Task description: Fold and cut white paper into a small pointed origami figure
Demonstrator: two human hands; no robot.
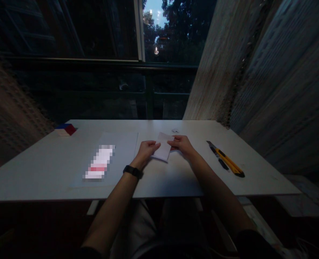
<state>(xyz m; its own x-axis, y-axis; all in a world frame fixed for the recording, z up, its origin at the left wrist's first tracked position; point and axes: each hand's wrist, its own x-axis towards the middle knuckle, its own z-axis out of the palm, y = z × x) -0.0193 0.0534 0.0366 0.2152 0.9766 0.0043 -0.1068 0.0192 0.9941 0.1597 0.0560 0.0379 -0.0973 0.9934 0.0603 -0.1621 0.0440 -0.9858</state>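
Observation:
A small white piece of paper (164, 148) is held just above the middle of the white table (46, 169). My left hand (146, 150), with a dark watch on its wrist, pinches the paper's left edge. Its right edge is pinched by my right hand (182, 145). Both hands are closed on the paper, which tilts slightly.
A large sheet of paper (121, 151) lies left of my hands with a blurred card (99, 162) on it. A yellow utility knife (228, 162) and a dark pen (219, 159) lie to the right. A red, blue and white block (65, 129) sits at the far left corner. A small clip (175, 131) lies behind the paper.

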